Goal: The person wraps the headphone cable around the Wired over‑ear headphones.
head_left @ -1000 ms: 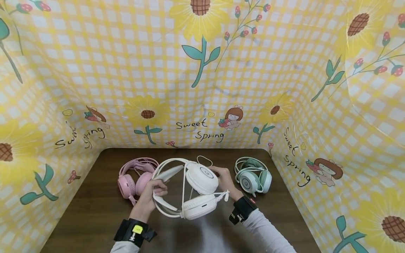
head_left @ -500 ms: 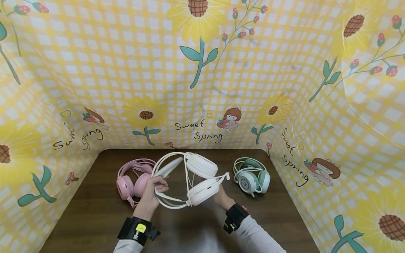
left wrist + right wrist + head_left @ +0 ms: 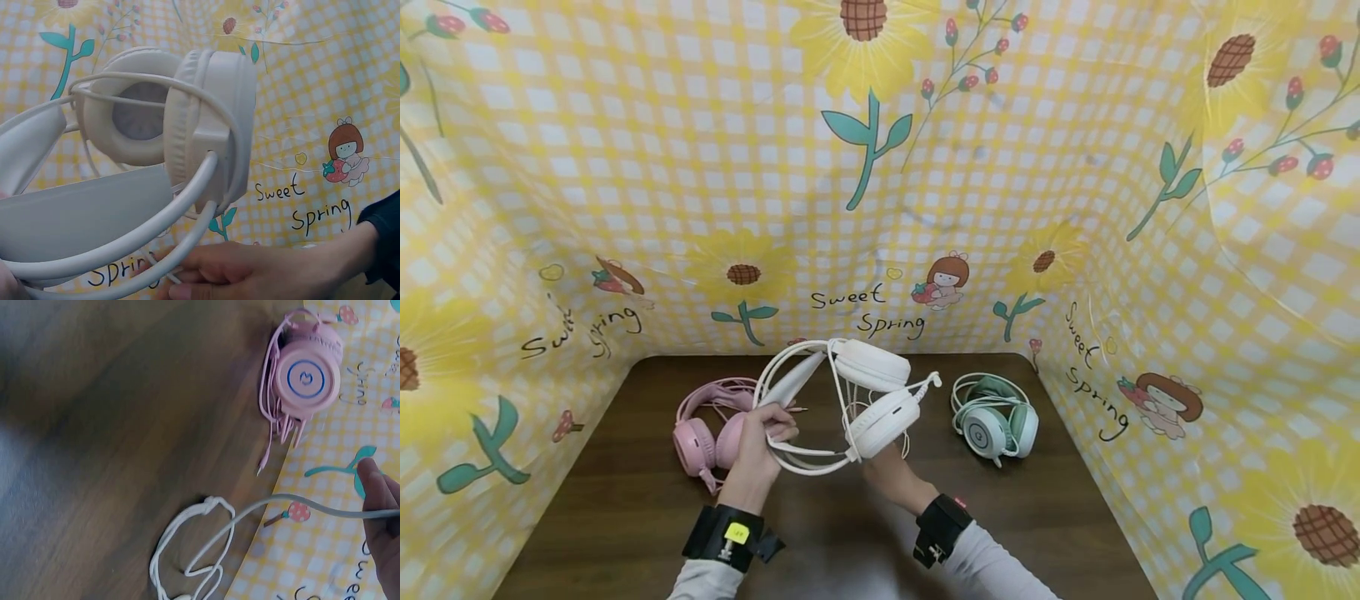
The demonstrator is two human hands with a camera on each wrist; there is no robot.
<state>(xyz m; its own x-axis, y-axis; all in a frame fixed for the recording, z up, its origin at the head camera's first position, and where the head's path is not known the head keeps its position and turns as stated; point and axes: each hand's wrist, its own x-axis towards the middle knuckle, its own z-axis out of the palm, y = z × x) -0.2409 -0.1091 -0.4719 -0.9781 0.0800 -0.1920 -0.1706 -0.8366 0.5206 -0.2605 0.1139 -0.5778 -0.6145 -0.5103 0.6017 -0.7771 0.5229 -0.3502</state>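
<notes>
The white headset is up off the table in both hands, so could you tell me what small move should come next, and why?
Probably gather the white cable with the right hand: the left hand grips the white headset aloft while its cable trails loosely knotted on the table.

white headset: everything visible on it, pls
The white headset is an over-ear set in smooth, plastic-looking white: two round cups with padded cushions, a thin double-wire arch with a broad strap band under it, and a short boom mic. It is held up off the dark wooden table, cups close together. The left hand grips the arch; the right hand is below the cups, fingers on its cable, which trails to a knotted loop on the table.
</notes>
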